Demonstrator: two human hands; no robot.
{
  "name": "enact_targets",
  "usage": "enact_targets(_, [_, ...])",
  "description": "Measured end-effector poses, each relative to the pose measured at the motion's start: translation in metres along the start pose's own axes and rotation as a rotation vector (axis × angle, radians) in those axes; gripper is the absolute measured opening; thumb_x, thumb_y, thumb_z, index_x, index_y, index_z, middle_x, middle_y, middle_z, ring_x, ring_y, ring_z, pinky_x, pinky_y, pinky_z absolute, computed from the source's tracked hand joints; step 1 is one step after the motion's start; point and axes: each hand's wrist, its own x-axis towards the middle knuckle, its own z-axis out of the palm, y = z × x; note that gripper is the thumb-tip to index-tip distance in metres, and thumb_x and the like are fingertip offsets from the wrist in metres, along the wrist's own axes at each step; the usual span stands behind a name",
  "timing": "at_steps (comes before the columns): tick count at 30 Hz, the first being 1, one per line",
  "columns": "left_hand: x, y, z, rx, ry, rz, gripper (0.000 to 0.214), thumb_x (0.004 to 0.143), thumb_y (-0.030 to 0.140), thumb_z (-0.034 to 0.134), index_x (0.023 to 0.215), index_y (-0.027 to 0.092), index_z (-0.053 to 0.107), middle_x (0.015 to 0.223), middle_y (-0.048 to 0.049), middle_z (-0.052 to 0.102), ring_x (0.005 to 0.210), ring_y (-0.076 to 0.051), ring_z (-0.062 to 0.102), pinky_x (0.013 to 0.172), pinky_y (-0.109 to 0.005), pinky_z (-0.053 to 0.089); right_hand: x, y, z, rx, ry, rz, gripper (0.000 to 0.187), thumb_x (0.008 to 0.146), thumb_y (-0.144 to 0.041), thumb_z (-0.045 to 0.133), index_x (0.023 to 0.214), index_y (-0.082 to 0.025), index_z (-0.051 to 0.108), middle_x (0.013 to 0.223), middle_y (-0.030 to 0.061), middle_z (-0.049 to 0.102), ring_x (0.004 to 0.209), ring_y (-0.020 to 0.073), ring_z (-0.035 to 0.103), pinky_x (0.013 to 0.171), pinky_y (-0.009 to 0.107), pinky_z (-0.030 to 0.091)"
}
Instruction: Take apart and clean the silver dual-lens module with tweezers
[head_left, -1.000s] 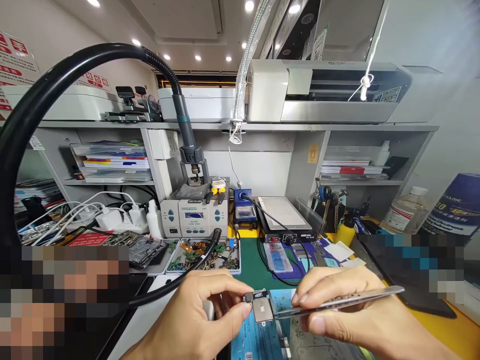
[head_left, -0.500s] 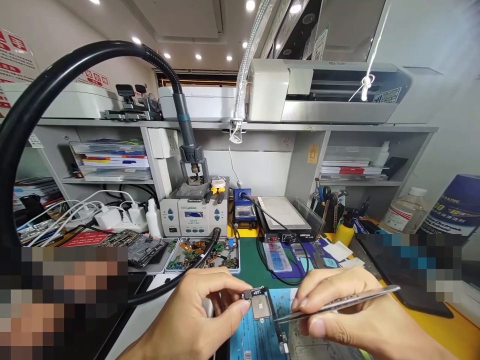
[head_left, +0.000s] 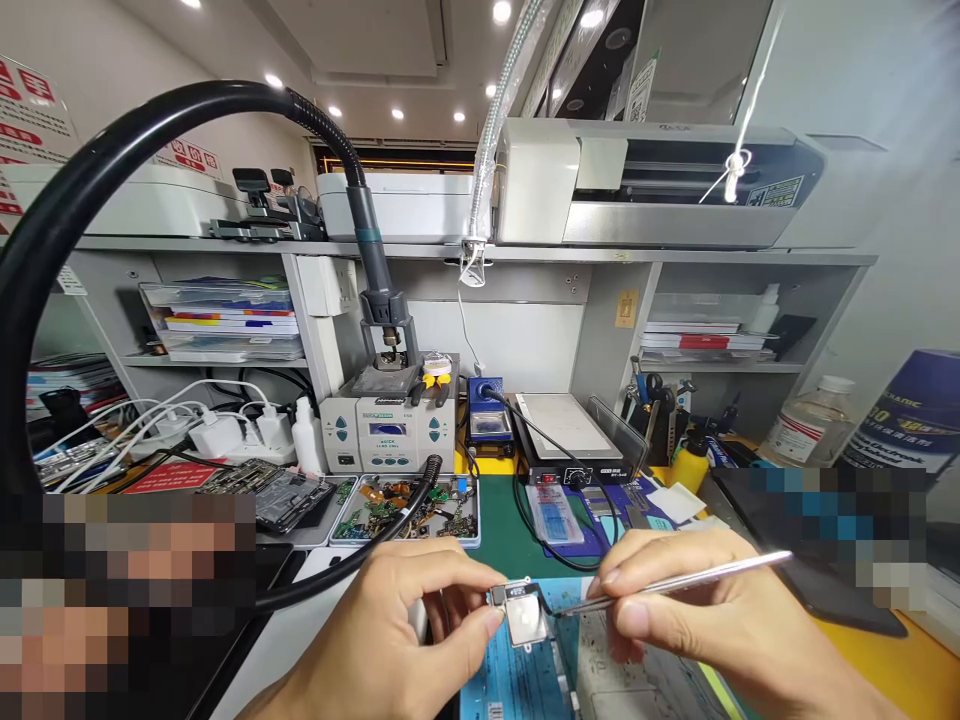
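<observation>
Between the thumb and fingers of my left hand (head_left: 409,625) is a small electronic part (head_left: 527,618) with a square, shiny silver plate and a dark upper edge. Its exact kind is unclear. My right hand (head_left: 690,605) is closed on metal tweezers (head_left: 712,573), held nearly level. Their tips are at the dark strip along the part's right side; whether they grip it cannot be made out. Beneath both hands lies a blue printed sheet (head_left: 495,675), with a worn grey pad (head_left: 622,690) to its right.
A tray of small circuit parts (head_left: 474,515) stands behind my left hand, with a black hose (head_left: 322,588) crossing in front. Farther back are a hot-air station (head_left: 341,465) and a heating plate (head_left: 536,468). A dark flat panel (head_left: 780,540) lies at right.
The part has tilted, so its silver plate shows brighter. The tweezers' tips have moved up along its right side, and their rear end has dropped back slightly lower and left.
</observation>
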Motion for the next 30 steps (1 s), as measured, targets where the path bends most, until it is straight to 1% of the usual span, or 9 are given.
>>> enact_targets(5, [-0.002,0.003,0.002,0.031,0.055,0.084,0.018,0.079,0.015,0.064,0.087,0.021,0.079,0.064,0.0000,0.069,0.058,-0.012,0.063,0.055,-0.019,0.050,0.002,0.005,-0.003,0.018,0.034,-0.005,0.004,0.080,-0.025,0.081,0.081,-0.023,0.083,0.072,0.0027,0.073,0.060,0.0167,0.066,0.057,0.027,0.052])
enact_targets(8, [-0.003,0.004,0.003,0.011,0.035,0.114,0.018,0.079,0.013,0.061,0.085,0.019,0.078,0.063,-0.0014,0.069,0.055,-0.013,0.063,0.054,-0.020,0.052,0.004,0.010,-0.003,0.072,0.048,0.012,0.008,0.080,-0.027,0.081,0.079,-0.019,0.081,0.067,0.0028,0.072,0.059,0.0171,0.065,0.056,0.028,0.051])
enact_targets(11, [-0.005,0.003,0.004,0.010,0.007,0.127,0.018,0.080,0.013,0.061,0.087,0.017,0.077,0.065,-0.0024,0.069,0.055,-0.013,0.064,0.052,-0.021,0.053,0.005,0.014,-0.002,0.153,0.068,0.058,0.009,0.080,-0.027,0.081,0.081,-0.018,0.079,0.066,0.0027,0.073,0.059,0.0168,0.065,0.057,0.028,0.050])
enact_targets(14, [-0.006,0.002,0.004,0.018,0.026,0.166,0.018,0.079,0.011,0.062,0.087,0.018,0.077,0.063,-0.0016,0.068,0.054,-0.013,0.064,0.053,-0.021,0.054,0.006,0.014,0.000,0.209,0.099,0.099,0.010,0.079,-0.026,0.082,0.080,-0.017,0.078,0.064,0.0026,0.072,0.057,0.0161,0.065,0.057,0.027,0.049])
enact_targets(18, [-0.007,0.004,0.005,0.061,0.027,0.205,0.023,0.079,0.009,0.062,0.093,0.019,0.077,0.065,-0.0004,0.069,0.055,-0.012,0.066,0.055,-0.019,0.055,0.007,0.014,0.001,0.275,0.093,0.139,0.010,0.079,-0.025,0.082,0.080,-0.016,0.078,0.061,0.0020,0.072,0.057,0.0152,0.066,0.056,0.025,0.049])
enact_targets(21, [-0.006,0.005,0.004,0.094,0.033,0.223,0.024,0.078,0.009,0.063,0.095,0.019,0.076,0.067,-0.0003,0.070,0.056,-0.013,0.067,0.054,-0.019,0.054,0.007,0.013,0.002,0.296,0.098,0.156,0.012,0.078,-0.026,0.083,0.079,-0.015,0.078,0.058,0.0020,0.071,0.056,0.0148,0.065,0.055,0.024,0.048])
enact_targets(25, [-0.004,0.003,0.004,0.110,0.041,0.268,0.023,0.076,0.009,0.066,0.094,0.021,0.075,0.069,0.0006,0.072,0.052,-0.011,0.065,0.049,-0.017,0.051,0.008,0.012,0.003,0.310,0.114,0.170,0.013,0.077,-0.027,0.084,0.077,-0.015,0.077,0.059,0.0016,0.070,0.056,0.0149,0.065,0.055,0.024,0.048])
enact_targets(28, [-0.005,0.003,0.006,0.125,0.081,0.255,0.024,0.076,0.008,0.067,0.094,0.022,0.074,0.070,0.0015,0.074,0.052,-0.011,0.065,0.051,-0.017,0.053,0.008,0.011,0.002,0.308,0.111,0.179,0.013,0.078,-0.027,0.083,0.078,-0.015,0.077,0.060,0.0020,0.070,0.057,0.0147,0.065,0.055,0.024,0.048])
enact_targets(30, [-0.007,0.004,0.007,0.128,0.083,0.247,0.024,0.075,0.009,0.069,0.094,0.024,0.074,0.072,0.0019,0.075,0.053,-0.011,0.065,0.052,-0.017,0.054,0.009,0.011,0.002,0.301,0.110,0.180,0.014,0.078,-0.027,0.083,0.077,-0.015,0.077,0.060,0.0021,0.069,0.057,0.0144,0.064,0.055,0.024,0.048])
